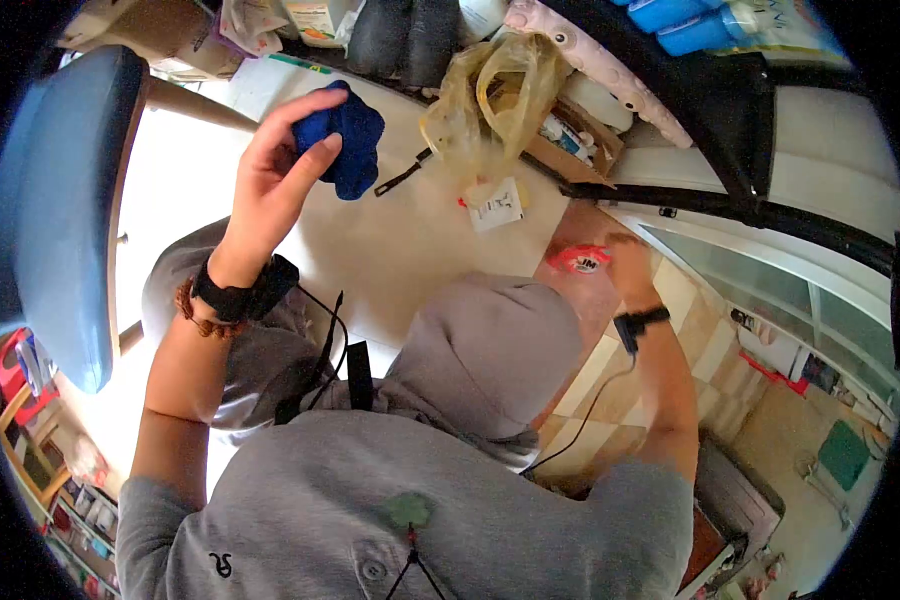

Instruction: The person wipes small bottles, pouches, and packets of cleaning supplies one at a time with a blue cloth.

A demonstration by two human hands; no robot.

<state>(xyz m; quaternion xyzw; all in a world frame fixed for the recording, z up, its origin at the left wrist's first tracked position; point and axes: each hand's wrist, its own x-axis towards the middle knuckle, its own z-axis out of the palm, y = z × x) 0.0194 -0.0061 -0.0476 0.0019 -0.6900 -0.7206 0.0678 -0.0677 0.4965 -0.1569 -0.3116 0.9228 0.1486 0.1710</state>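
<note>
Up at the left, my left hand (285,165) is closed around a bunched dark blue cloth (342,140), thumb and fingers pressed into it. My right hand (628,268), blurred, is reaching out low on the right. At its fingers is a bright red item (576,260) with a round white label lettered in black; its exact kind is unclear. The fingers appear to grip its edge. A black strap with a cable is on each wrist.
A yellowish plastic bag (490,100) stands ahead, with a white packet (496,205) and a black-handled tool (403,174) near it. Behind is an open cardboard box (580,140). A blue padded chair (70,210) is at left, a glass-panelled sliding frame (770,290) at right.
</note>
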